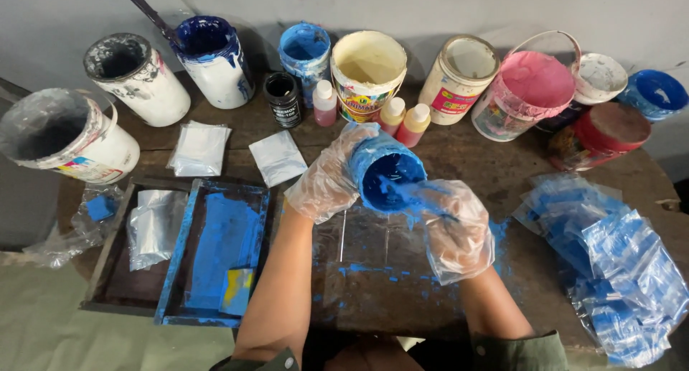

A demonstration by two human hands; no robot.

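Head view: gloved left hand (329, 181) grips blue paint pot (385, 171), tilted above the desk (502, 177); gloved right hand (456, 227) fingers closed, pinching a blue stick inside the pot's mouth

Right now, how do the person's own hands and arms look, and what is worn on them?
Both hands wear thin, clear, loose plastic gloves that crinkle and end at the wrists. The left hand has an almost clean glove; the glove on the right hand is smeared with blue ink at the fingers. The forearms are bare, and dark olive-green sleeves are pushed up near the elbows.
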